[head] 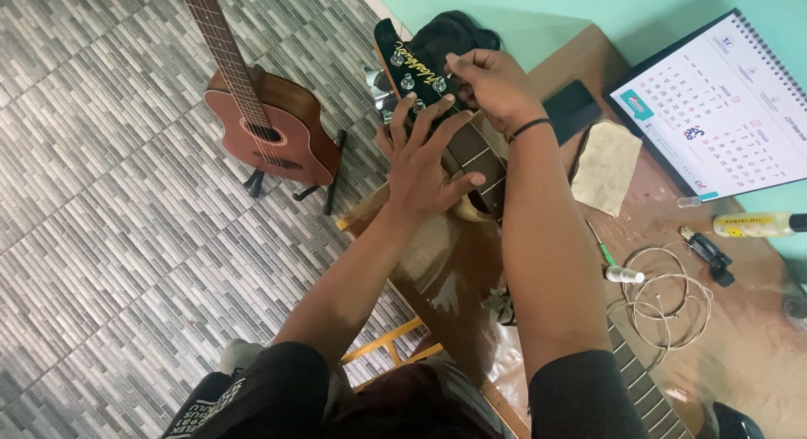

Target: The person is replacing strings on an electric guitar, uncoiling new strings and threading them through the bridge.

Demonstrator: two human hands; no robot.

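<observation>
A guitar lies along the brown table [748, 346], its black headstock [412, 65] pointing away from me past the table's far end. My left hand [424, 157] rests spread over the neck just below the headstock, fingertips reaching the tuning posts. My right hand [492, 86] is at the headstock's right edge, thumb and fingers pinched at a tuning post; what they grip is too small to see. The fretboard [483, 161] shows between my forearms and again near my right elbow.
A brown acoustic guitar [269, 124] stands on a floor stand at the left over grey tiles. On the table lie a coiled string [664, 300], a small white bottle [624, 274], a black clip tool [713, 258], a yellow cloth [607, 166], a desk calendar [727, 103] and a pale bottle [756, 224].
</observation>
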